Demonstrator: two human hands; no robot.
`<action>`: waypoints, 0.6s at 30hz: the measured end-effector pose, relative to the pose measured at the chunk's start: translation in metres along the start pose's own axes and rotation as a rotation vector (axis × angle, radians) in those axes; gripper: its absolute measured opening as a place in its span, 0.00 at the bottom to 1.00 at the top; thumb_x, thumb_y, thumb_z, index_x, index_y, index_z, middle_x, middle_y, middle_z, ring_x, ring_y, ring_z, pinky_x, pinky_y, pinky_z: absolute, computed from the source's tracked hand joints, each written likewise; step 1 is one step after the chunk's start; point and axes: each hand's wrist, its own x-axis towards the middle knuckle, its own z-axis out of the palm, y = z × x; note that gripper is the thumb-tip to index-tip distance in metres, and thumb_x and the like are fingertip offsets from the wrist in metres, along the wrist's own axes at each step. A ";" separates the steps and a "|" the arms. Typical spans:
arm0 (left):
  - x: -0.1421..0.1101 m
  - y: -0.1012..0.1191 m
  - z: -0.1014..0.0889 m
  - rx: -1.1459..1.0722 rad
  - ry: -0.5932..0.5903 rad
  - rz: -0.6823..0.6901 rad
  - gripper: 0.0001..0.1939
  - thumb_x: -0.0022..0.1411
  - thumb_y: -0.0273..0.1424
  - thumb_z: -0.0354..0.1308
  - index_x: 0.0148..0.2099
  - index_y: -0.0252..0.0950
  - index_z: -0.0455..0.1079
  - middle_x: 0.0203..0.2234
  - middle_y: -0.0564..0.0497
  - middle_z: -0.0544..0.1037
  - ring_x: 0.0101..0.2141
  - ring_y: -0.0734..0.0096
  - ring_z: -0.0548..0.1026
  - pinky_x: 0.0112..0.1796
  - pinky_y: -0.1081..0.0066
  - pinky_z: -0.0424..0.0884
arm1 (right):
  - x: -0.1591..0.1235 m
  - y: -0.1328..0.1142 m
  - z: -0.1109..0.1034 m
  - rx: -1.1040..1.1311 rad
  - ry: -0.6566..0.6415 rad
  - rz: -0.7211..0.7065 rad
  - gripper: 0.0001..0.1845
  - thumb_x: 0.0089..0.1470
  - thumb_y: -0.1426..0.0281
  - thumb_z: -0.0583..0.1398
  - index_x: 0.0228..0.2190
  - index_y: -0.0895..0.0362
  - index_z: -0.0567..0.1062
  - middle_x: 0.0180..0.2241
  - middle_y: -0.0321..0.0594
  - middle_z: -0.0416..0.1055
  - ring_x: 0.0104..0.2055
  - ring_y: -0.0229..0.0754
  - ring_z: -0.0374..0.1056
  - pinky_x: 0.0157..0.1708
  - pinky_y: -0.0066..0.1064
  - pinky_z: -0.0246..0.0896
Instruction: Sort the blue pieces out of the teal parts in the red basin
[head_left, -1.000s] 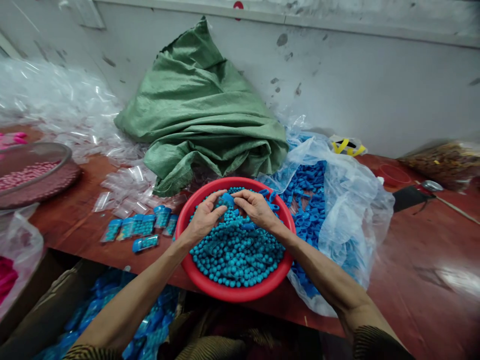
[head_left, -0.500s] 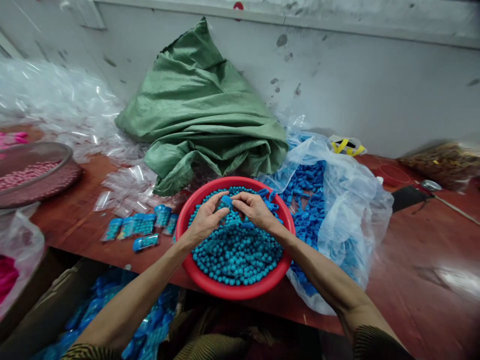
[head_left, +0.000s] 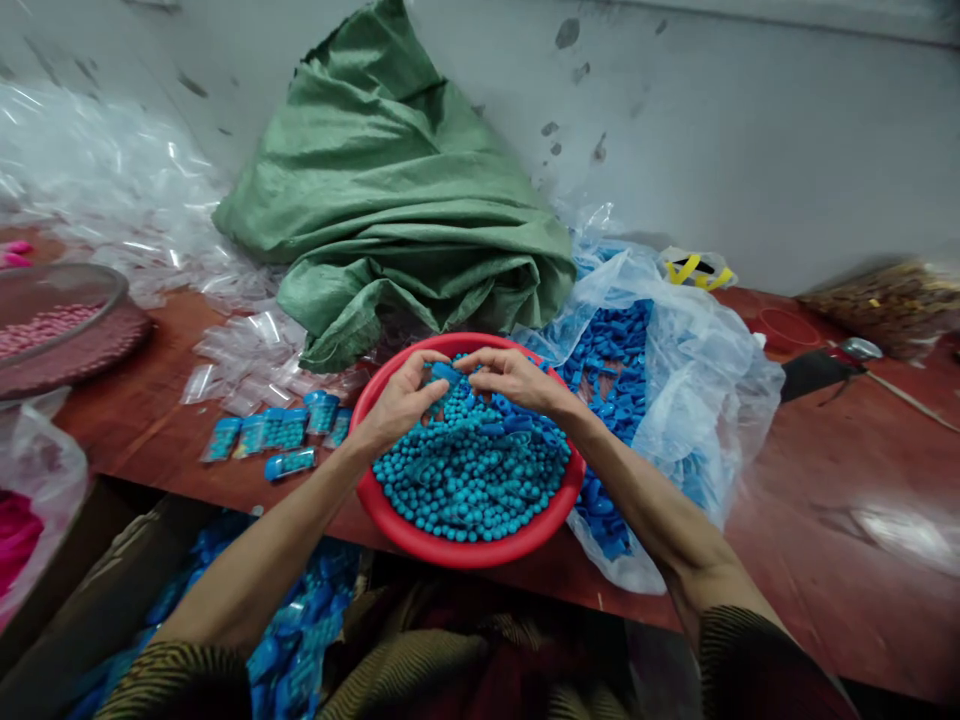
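Observation:
A red basin [head_left: 390, 525] full of small teal balls [head_left: 469, 480] stands at the near edge of a reddish table. My left hand [head_left: 401, 398] and my right hand [head_left: 510, 376] meet over the far side of the basin, fingers pinched together on a small blue cap [head_left: 444, 373] between them. Several filled little bags with blue caps [head_left: 274, 435] lie in a row left of the basin. A clear plastic bag of loose blue caps [head_left: 611, 350] lies open to the right of the basin.
A crumpled green sack [head_left: 390, 220] leans on the wall behind the basin. Empty clear bags [head_left: 247, 355] are heaped at the left. A metal bowl of pink balls [head_left: 52, 330] stands far left. A box of filled blue bags [head_left: 300, 630] is below the table edge.
Both hands have stayed pinched together over the basin. The camera has tipped, so the whole scene sits a little higher and closer in the picture.

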 end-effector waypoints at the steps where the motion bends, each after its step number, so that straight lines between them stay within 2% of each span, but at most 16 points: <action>1: 0.001 0.005 -0.003 0.004 -0.014 0.003 0.17 0.54 0.32 0.60 0.45 0.37 0.61 0.24 0.58 0.69 0.18 0.81 0.68 0.16 0.81 0.59 | 0.003 -0.002 -0.001 0.060 0.031 0.007 0.16 0.46 0.72 0.60 0.40 0.60 0.74 0.30 0.35 0.71 0.26 0.33 0.65 0.26 0.26 0.63; 4: 0.002 0.018 -0.007 0.018 -0.019 -0.003 0.16 0.54 0.30 0.60 0.45 0.37 0.62 0.25 0.58 0.71 0.17 0.83 0.66 0.17 0.82 0.60 | 0.013 -0.004 0.002 0.178 0.174 0.021 0.22 0.42 0.71 0.63 0.43 0.60 0.70 0.34 0.37 0.71 0.27 0.35 0.67 0.25 0.28 0.66; 7: 0.001 0.021 -0.006 0.024 0.002 0.004 0.19 0.54 0.29 0.60 0.48 0.36 0.62 0.26 0.56 0.72 0.16 0.83 0.65 0.17 0.80 0.60 | 0.018 -0.005 0.010 0.125 0.259 0.016 0.23 0.45 0.69 0.62 0.45 0.61 0.69 0.31 0.36 0.71 0.27 0.36 0.68 0.26 0.29 0.67; 10: 0.002 0.015 -0.003 0.018 0.041 0.031 0.24 0.53 0.30 0.61 0.52 0.37 0.60 0.27 0.55 0.72 0.17 0.83 0.64 0.17 0.80 0.59 | 0.016 -0.009 0.017 -0.131 0.217 -0.123 0.18 0.52 0.68 0.58 0.45 0.60 0.71 0.34 0.39 0.73 0.36 0.41 0.70 0.39 0.35 0.67; 12: 0.001 0.011 -0.001 -0.008 0.088 0.042 0.26 0.53 0.32 0.62 0.53 0.38 0.60 0.27 0.56 0.72 0.17 0.83 0.63 0.18 0.80 0.59 | 0.012 -0.012 0.023 -0.320 0.133 -0.217 0.19 0.56 0.65 0.55 0.48 0.60 0.70 0.40 0.42 0.73 0.44 0.45 0.69 0.47 0.39 0.63; 14: 0.000 0.008 0.000 -0.059 0.104 0.051 0.25 0.53 0.34 0.61 0.53 0.38 0.61 0.28 0.56 0.72 0.18 0.83 0.64 0.19 0.80 0.59 | 0.008 -0.013 0.029 -0.470 0.067 -0.254 0.28 0.55 0.60 0.58 0.53 0.61 0.64 0.47 0.47 0.69 0.51 0.50 0.66 0.51 0.42 0.61; 16: -0.002 0.007 0.000 -0.097 0.060 0.025 0.26 0.55 0.35 0.60 0.55 0.38 0.60 0.30 0.55 0.72 0.19 0.82 0.64 0.20 0.79 0.59 | 0.003 -0.011 0.034 -0.590 0.037 -0.245 0.42 0.48 0.57 0.63 0.58 0.62 0.57 0.53 0.54 0.63 0.55 0.55 0.62 0.51 0.46 0.60; 18: -0.004 0.007 -0.001 -0.108 0.019 -0.010 0.26 0.55 0.35 0.60 0.56 0.37 0.60 0.31 0.54 0.73 0.21 0.81 0.66 0.22 0.78 0.61 | 0.000 -0.007 0.039 -0.686 0.038 -0.209 0.50 0.44 0.55 0.66 0.60 0.63 0.52 0.53 0.57 0.61 0.55 0.59 0.62 0.49 0.48 0.62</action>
